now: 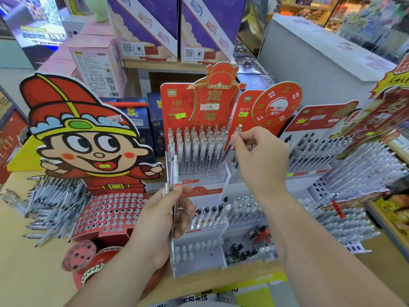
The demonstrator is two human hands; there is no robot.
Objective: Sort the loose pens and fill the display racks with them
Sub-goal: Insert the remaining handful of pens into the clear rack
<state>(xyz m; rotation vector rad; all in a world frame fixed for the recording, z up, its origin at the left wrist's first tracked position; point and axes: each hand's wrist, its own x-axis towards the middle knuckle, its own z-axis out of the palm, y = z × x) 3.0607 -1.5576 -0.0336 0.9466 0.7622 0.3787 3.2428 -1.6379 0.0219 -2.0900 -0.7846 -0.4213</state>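
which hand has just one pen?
The right hand: it pinches a single pen by the upper rack; the left hand grips a bundle of pens.

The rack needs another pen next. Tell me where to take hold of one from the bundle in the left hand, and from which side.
Best pinch one pen's upper end, coming from above on the right. The bundle stands upright in the left hand, whose fingers wrap the shafts, so only the tops stand free. The right hand must first place its pen.
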